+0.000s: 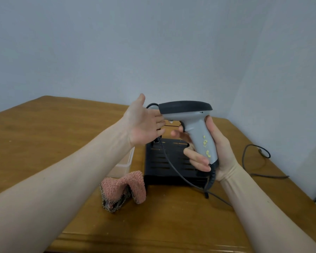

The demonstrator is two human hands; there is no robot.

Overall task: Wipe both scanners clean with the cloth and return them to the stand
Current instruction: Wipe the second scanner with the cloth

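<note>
Your pink cloth (123, 189) lay crumpled on the wooden table (44, 134) at about seven o'clock from the stand, humped into an arch, with a checked brown-and-white underside showing along its near edge. Just behind it, at its twelve o'clock, sat a clear plastic box (122, 165), partly hidden by your forearm.

Your left hand (144, 125) was raised above the table with the palm turned up and the fingers spread apart, gripping nothing; its fingertips reached to the front end of the scanner's head, at the scanner's nine o'clock, and whether they touched it could not be told.

The black stand (164, 165) rested flat on the table beneath both hands, its top slotted with rows of narrow openings. No scanner could be seen sitting on it.

The scanner (190, 123) was held in the air above the stand. It had a grey pistol-shaped body, a wide black cap over its head, a dark trigger under the head and three tiny dots on its side. Several yellow crumbs of dirt clung to the side of the handle. A dark cable (173, 170) ran from the handle's base down across the stand to the table.

Your right hand (213, 152) was wrapped firmly around the scanner's handle, at its five o'clock. A second dark cable (255, 157) looped on the table at three o'clock.
</note>
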